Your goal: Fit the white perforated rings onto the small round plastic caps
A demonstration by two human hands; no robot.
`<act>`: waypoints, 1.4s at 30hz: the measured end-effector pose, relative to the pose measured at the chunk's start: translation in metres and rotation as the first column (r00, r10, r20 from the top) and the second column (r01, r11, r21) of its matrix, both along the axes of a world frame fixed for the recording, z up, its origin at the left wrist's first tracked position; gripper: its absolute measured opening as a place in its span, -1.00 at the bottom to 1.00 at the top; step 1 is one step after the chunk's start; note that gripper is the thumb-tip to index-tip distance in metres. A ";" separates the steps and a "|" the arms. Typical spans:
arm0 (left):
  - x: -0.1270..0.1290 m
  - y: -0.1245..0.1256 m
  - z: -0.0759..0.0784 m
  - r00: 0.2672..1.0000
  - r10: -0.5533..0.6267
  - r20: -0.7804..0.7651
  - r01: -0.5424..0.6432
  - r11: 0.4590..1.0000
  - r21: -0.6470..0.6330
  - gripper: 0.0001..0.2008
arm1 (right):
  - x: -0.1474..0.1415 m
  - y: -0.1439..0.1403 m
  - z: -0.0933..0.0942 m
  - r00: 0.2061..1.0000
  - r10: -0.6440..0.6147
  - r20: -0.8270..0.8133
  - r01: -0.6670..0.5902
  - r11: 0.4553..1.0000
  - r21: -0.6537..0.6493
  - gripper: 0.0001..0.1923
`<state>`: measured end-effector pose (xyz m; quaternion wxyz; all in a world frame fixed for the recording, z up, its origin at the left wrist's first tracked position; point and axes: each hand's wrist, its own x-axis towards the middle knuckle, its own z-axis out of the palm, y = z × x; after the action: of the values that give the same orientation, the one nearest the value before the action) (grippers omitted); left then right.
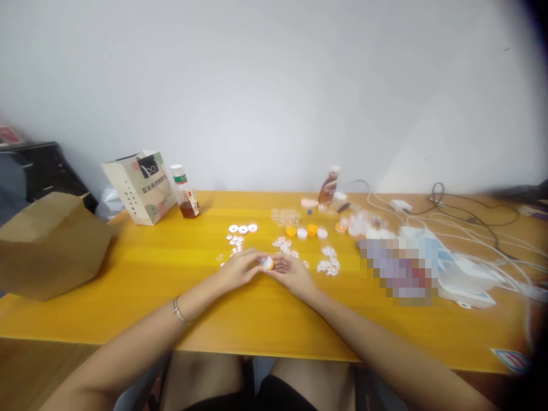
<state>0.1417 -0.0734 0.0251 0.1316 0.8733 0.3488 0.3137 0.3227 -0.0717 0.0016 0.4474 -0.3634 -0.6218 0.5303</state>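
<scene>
My left hand (240, 268) and my right hand (293, 273) meet at the middle of the yellow table (149, 285). Between their fingertips they hold a small orange cap with a white disc in it (266, 262). A thin bracelet circles my left wrist. Small white liner pieces (329, 266) lie scattered just beyond my hands. Three white rings (242, 229) sit in a row further back. Orange and white caps (307, 231) stand in a line to the right of them.
A brown paper bag (51, 245) lies at the left edge. A printed paper bag (139, 187) and a bottle with brown liquid (185, 193) stand at the back left. Another bottle (329, 186), clear jars, white plastic bags (462, 274) and cables (462, 214) fill the right side.
</scene>
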 end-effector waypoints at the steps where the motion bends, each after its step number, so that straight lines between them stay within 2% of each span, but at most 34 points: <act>1: 0.000 0.000 -0.001 1.000 0.011 0.003 -0.011 1.000 -0.003 -0.73 | 0.000 0.000 0.000 1.000 -0.002 0.002 0.002 1.000 0.008 -0.68; 6: 0.002 0.001 -0.001 0.999 0.040 0.022 -0.039 0.998 -0.050 -0.76 | -0.001 -0.001 -0.002 1.000 -0.005 0.028 0.004 0.999 0.037 -0.70; 12: 0.003 -0.003 0.005 0.999 0.047 -0.007 -0.048 0.996 -0.069 -0.75 | -0.001 0.000 -0.001 0.999 -0.003 0.032 0.003 1.000 -0.004 -0.67; 15: 0.006 -0.005 0.007 0.998 0.047 0.032 -0.044 0.996 -0.080 -0.76 | -0.001 0.001 0.001 1.000 -0.013 0.028 0.014 1.000 -0.018 -0.65; 21: 0.000 -0.003 0.014 0.986 0.119 0.113 -0.111 0.991 -0.073 -0.75 | 0.001 0.004 0.000 0.999 -0.034 0.008 0.035 0.998 -0.047 -0.66; 25: -0.013 -0.003 0.021 0.994 0.071 -0.086 -0.081 0.989 -0.124 -0.78 | 0.002 0.005 0.002 0.998 -0.054 -0.038 0.052 0.997 -0.050 -0.65; 28: -0.018 -0.005 0.020 0.967 0.017 -0.253 -0.059 0.985 -0.161 -0.80 | 0.003 0.004 0.003 0.997 -0.041 -0.065 0.038 0.998 -0.043 -0.65; 31: -0.017 -0.008 0.019 0.955 0.004 -0.295 -0.052 0.987 -0.154 -0.80 | 0.003 0.003 0.004 0.998 -0.027 -0.065 0.024 0.999 -0.045 -0.64; 33: -0.014 -0.009 0.020 0.966 0.042 -0.255 -0.075 0.990 -0.118 -0.76 | 0.003 0.004 0.004 0.998 -0.023 -0.065 0.020 0.999 -0.050 -0.63; 36: -0.006 -0.010 0.019 0.988 0.122 -0.099 -0.128 0.990 -0.054 -0.74 | 0.003 0.004 0.003 0.997 -0.014 -0.077 0.009 0.998 -0.066 -0.61; 42: 0.010 -0.008 0.006 0.990 0.133 0.051 -0.132 0.991 -0.033 -0.80 | 0.000 0.003 0.003 0.990 -0.003 -0.142 -0.007 0.997 -0.075 -0.60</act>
<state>0.1516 -0.0814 0.0309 0.1328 0.8374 0.4071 0.3396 0.3232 -0.0687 0.0047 0.4759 -0.3408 -0.5684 0.5783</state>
